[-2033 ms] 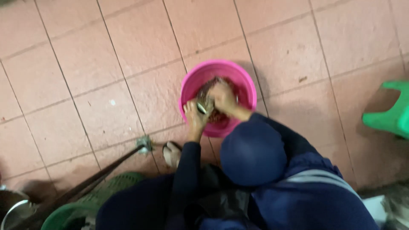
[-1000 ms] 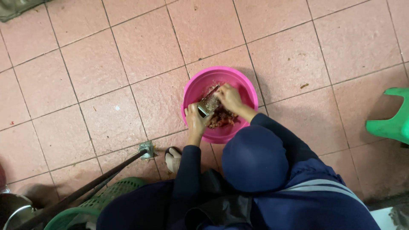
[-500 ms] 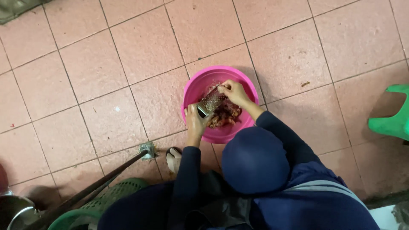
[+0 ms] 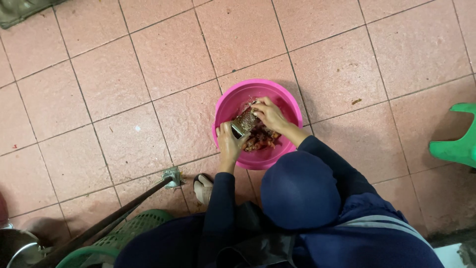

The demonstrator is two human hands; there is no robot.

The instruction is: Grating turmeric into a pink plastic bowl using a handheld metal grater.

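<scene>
Grating over pink basin on the tiled floor: left hand clasped the metal grater (tilted), right hand pressed a hidden piece against it. Best kept steady, fingertips clear; reddish shreds beneath.

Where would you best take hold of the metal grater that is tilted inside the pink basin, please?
Probably at its near, lower end, from the left, as the left hand does. The grater slants up and away, and the right hand covers its far end over the basin.
</scene>
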